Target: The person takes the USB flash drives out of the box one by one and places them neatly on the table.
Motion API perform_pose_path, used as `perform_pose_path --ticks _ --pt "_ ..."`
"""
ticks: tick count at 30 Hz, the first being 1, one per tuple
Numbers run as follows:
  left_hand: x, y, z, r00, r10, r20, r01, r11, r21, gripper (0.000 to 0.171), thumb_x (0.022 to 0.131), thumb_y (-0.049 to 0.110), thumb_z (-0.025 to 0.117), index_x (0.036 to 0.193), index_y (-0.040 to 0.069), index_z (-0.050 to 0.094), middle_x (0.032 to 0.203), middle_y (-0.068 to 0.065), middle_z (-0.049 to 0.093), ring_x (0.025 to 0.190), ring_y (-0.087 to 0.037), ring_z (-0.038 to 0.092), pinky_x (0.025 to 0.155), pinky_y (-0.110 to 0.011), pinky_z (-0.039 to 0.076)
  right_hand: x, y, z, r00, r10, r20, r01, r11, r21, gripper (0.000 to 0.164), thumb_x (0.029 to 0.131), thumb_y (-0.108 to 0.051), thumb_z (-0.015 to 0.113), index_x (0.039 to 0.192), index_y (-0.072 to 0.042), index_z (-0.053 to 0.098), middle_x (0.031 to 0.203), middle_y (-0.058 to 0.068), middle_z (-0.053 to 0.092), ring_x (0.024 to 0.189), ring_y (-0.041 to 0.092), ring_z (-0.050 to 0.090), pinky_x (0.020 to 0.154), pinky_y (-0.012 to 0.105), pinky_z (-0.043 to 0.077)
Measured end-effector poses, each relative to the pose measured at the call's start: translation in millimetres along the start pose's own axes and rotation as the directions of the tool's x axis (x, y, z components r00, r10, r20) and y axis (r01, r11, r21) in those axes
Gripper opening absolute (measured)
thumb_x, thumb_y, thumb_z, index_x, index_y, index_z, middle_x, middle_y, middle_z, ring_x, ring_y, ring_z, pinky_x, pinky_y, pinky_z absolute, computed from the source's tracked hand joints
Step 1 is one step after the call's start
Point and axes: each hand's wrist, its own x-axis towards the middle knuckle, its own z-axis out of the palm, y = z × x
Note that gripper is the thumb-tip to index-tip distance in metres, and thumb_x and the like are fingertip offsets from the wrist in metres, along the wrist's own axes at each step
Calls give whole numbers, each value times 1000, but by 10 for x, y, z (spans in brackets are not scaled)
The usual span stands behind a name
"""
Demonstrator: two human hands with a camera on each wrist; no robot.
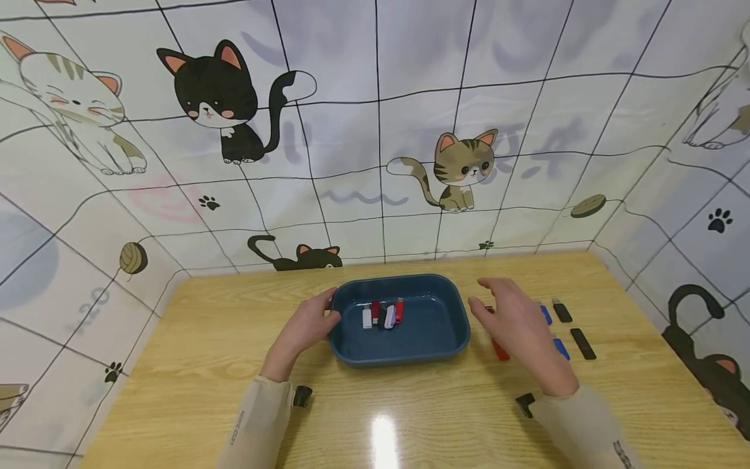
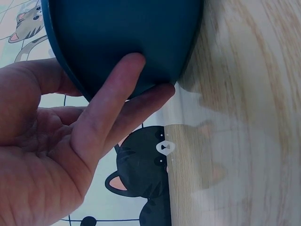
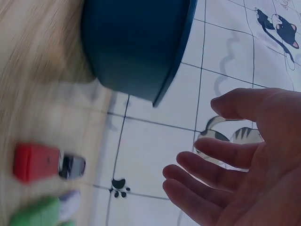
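Note:
A dark blue tray [image 1: 428, 326] stands on the table, with several USB sticks inside toward its left half, among them a white stick [image 1: 367, 318] and a red stick [image 1: 400, 311]. My left hand [image 1: 310, 324] holds the tray's left end; in the left wrist view, fingers [image 2: 108, 96] lie on its outer wall and another digit passes behind the rim. Right of the tray hovers my right hand [image 1: 515, 322], its fingers loosely bent around nothing. Beneath it a red stick [image 1: 500, 350] is partly covered. The right wrist view also shows a green stick [image 3: 35, 214].
Beyond my right hand lie blue sticks [image 1: 560, 348] and black sticks [image 1: 583, 343] on the wooden table [image 1: 222, 339]. A cat-print cloth [image 1: 351, 143] rises behind the table and along both sides.

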Motion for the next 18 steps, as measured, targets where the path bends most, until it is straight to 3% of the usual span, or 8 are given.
perform_pose_path --ticks 6,10,18 --pt "15 -1 -5 1000 13 2 -13 1000 12 64 94 5 54 155 -5 39 135 -30 62 71 -19 73 59 -32 60 85 -43 123 999 11 33 -14 994 107 59 104 -33 61 149 2 49 149 29 48 119 45 60 90 61 52" --pt "17 15 -9 1000 10 8 -9 1000 -3 64 94 5 54 156 -6 38 136 -30 61 70 -19 73 60 -31 61 121 -64 193 999 3 51 -11 987 162 64 104 -33 61 153 4 43 154 30 40 136 49 45 101 66 44" --pt "4 10 -31 1000 20 0 -20 1000 13 64 94 4 54 155 -6 39 134 -30 63 68 -18 72 59 -31 60 164 -44 265 989 46 138 -74 975 209 74 105 -37 58 159 6 30 159 33 31 144 52 33 109 69 37"
